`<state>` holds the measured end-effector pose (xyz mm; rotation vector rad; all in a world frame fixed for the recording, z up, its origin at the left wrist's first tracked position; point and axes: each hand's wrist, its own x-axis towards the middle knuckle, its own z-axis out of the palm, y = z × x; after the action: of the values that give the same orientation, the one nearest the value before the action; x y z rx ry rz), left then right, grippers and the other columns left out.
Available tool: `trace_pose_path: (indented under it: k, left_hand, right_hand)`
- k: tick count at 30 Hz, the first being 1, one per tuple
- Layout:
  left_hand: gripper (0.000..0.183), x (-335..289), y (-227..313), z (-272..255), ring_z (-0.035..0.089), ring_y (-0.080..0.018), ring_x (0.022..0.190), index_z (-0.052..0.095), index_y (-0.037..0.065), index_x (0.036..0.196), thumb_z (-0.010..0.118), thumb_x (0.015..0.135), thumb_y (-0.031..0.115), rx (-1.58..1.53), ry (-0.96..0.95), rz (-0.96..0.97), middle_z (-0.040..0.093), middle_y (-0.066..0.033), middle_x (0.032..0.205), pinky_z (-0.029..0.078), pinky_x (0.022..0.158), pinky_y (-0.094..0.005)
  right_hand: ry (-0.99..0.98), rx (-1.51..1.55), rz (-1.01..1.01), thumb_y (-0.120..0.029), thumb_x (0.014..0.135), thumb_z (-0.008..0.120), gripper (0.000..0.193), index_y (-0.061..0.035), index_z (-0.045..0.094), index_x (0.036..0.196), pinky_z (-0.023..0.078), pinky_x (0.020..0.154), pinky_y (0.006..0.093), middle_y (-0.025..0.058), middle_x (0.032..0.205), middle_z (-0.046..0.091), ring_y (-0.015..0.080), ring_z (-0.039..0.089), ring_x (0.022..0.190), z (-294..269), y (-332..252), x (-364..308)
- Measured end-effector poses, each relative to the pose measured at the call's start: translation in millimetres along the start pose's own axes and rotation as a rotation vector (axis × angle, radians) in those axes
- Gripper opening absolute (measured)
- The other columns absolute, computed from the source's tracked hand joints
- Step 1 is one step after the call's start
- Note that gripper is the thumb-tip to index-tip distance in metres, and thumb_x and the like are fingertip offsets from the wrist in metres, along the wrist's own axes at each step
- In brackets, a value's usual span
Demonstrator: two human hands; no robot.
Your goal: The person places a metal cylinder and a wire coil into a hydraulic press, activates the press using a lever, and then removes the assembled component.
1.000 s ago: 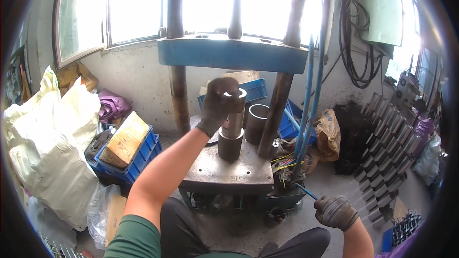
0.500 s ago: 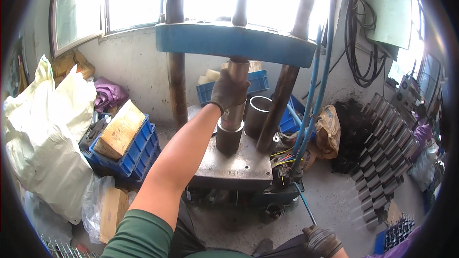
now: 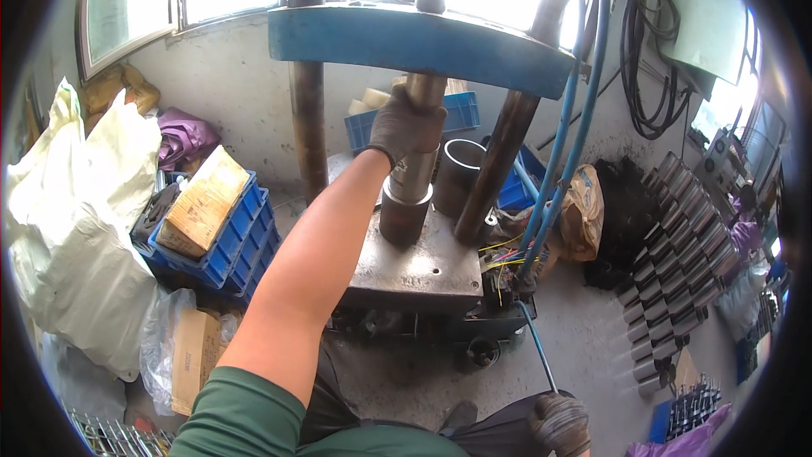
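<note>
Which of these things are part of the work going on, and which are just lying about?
Part of the work:
- metal cylinder, gripped by the left hand
- dark sleeve beneath it
- blue crossbeam
- lever, in the right hand

Apparently just lying about:
- white sacks
- purple bag
- cardboard box
</note>
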<state>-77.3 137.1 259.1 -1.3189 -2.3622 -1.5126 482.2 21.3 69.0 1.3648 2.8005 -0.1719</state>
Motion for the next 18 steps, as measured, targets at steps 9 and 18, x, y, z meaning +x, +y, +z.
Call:
trace_pose_path:
  k: [9,18]
  left_hand:
    - [0.087,5.7,-7.6,2.4,0.069,-0.0428,0.12,0.054,-0.007,0.137,0.078,0.081,0.055,0.013,0.02,0.011,0.069,-0.0315,0.129,0.055,0.105,-0.0455]
    - [0.082,4.4,-14.1,5.9,0.07,-0.0434,0.117,0.059,-0.006,0.134,0.079,0.081,0.053,0.248,0.06,0.26,0.071,-0.0293,0.126,0.056,0.102,-0.0463]
  right_hand:
    - [0.14,0.02,-0.068,-0.031,0.082,0.074,0.025,-0.0071,0.071,0.078,0.056,0.071,0.0498,0.0162,0.078,0.069,0.0392,0.069,0.077,-12.6,-9.8,1.2]
    - [0.021,0.034,0.034,-0.028,0.082,0.072,0.02,-0.0082,0.076,0.082,0.057,0.071,0.0483,0.0157,0.079,0.071,0.0392,0.07,0.077,-23.0,-16.8,3.9]
